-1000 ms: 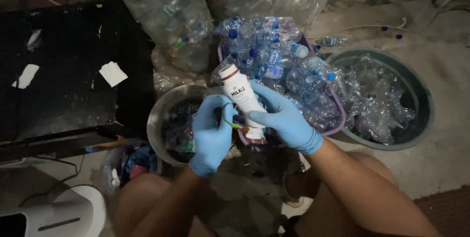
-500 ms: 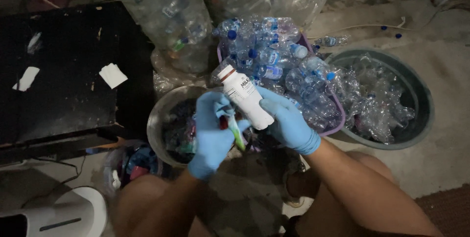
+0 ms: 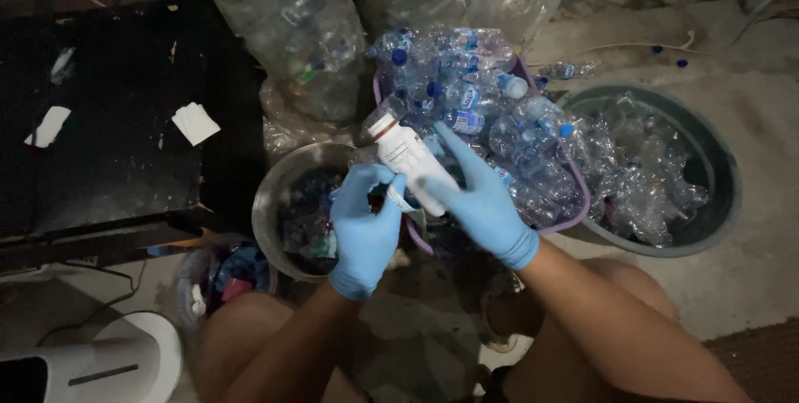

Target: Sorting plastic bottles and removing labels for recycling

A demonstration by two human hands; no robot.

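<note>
Right hand: the right hand point(image 3: 483, 207), in a blue glove, is closed around the lower body of a white bottle point(image 3: 405, 156), index finger stretched along its side toward 11 o'clock.
Left hand: the left hand point(image 3: 364, 228), also gloved in blue, is curled shut at the bottle's base, pinching what looks like its label edge; exactly what it grips I cannot tell.
White bottle: tilted, cap end pointing to 11 o'clock, held above the gap between the metal bowl point(image 3: 275, 195) and the purple basket point(image 3: 574, 203).
Metal bowl: at 9 o'clock of the hands, filled with dark scraps.
Purple basket: at 1 o'clock of the hands, heaped with clear plastic bottles point(image 3: 483, 103), many blue-capped.
Round tub point(image 3: 716, 161): at 3 o'clock, holding crushed clear bottles.
Clear sacks point(image 3: 283, 20): at 12 o'clock, stuffed with bottles.
Black table point(image 3: 108, 120): at 9 o'clock, with white paper scraps point(image 3: 196, 122) on top.
Small bucket point(image 3: 220, 274): at 8 o'clock, with coloured caps inside.
</note>
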